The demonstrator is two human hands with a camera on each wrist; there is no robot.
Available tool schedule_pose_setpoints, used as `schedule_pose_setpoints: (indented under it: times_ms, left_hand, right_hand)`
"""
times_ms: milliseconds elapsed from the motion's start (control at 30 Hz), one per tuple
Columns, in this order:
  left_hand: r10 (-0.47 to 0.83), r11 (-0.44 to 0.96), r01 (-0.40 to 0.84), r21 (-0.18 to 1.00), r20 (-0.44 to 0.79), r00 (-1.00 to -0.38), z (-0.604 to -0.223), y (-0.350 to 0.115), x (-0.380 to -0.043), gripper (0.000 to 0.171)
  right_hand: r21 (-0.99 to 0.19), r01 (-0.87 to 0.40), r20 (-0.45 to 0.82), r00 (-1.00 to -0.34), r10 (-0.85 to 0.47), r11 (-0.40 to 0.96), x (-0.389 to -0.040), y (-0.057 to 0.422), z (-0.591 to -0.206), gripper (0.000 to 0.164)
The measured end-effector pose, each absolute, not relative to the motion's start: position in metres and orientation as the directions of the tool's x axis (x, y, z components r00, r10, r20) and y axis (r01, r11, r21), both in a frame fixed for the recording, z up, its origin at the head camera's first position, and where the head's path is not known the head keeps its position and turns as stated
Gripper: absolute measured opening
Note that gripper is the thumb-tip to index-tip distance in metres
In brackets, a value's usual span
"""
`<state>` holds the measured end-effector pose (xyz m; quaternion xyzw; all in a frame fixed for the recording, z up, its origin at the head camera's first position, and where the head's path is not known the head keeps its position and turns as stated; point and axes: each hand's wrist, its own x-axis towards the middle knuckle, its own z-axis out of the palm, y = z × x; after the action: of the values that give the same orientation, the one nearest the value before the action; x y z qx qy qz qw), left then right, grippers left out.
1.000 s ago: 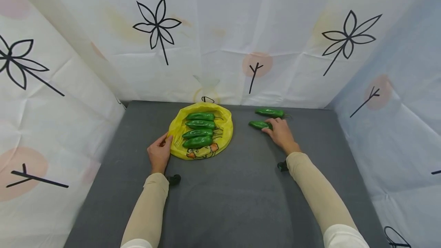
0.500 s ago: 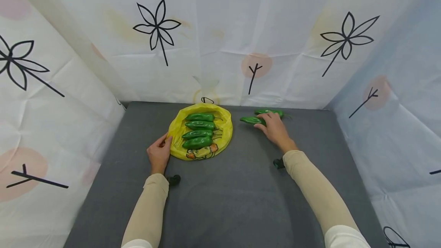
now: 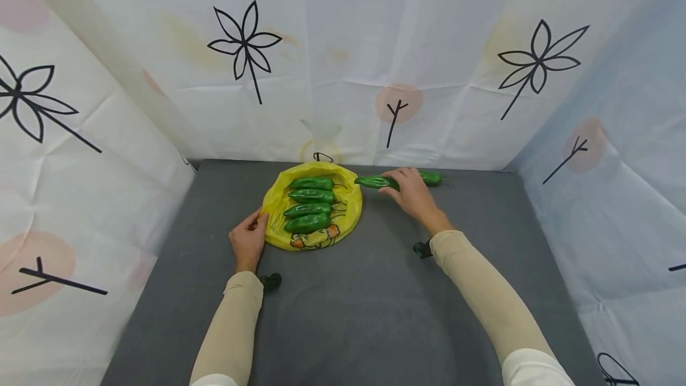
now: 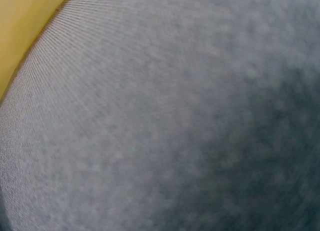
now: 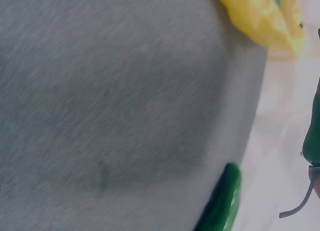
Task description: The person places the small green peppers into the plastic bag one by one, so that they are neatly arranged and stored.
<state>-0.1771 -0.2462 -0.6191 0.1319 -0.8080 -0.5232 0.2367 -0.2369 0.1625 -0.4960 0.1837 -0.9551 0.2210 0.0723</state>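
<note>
A yellow plastic bag (image 3: 351,222), its mouth rolled wide, sits at the back of the table with several green chili peppers (image 3: 309,196) lying side by side in it. My left hand (image 3: 249,240) pinches the bag's left rim between thumb and fingers. To the right of the bag, my right hand (image 3: 414,196) holds another green chili pepper (image 3: 371,181), whose tip overlaps the bag's right rim in the head view. That held pepper's stem end shows at the right edge of the right wrist view. A loose chili pepper (image 3: 431,179) lies behind the right hand, partly hidden by it.
The dark grey table (image 3: 354,308) is walled in at the back and both sides by white printed cloth (image 3: 343,64). Small dark wrist cameras are strapped at both wrists. In the left wrist view only a strip of the bag (image 4: 22,31) and dark cloth show.
My right hand has lifted the chili pepper and carried it left and slightly back, up to the bag's rim. The left hand has stayed at the bag.
</note>
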Motion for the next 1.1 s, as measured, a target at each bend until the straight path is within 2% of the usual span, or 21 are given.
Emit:
schedule_pose_setpoints:
  times_ms: [567, 1100]
  left_hand:
    - [-0.460, 0.415, 0.041, 0.909, 0.248, -0.853, -0.619, -0.245, -0.177, 0.030]
    - [-0.463, 0.405, 0.038, 0.913, 0.241, -0.853, -0.618, -0.247, -0.177, 0.030]
  right_hand:
    - [-0.434, -0.512, 0.296, -0.858, -0.420, 0.741, -0.245, 0.112, -0.486, 0.040]
    - [-0.413, -0.518, 0.217, -0.855, -0.471, 0.749, -0.252, 0.071, -0.489, 0.042]
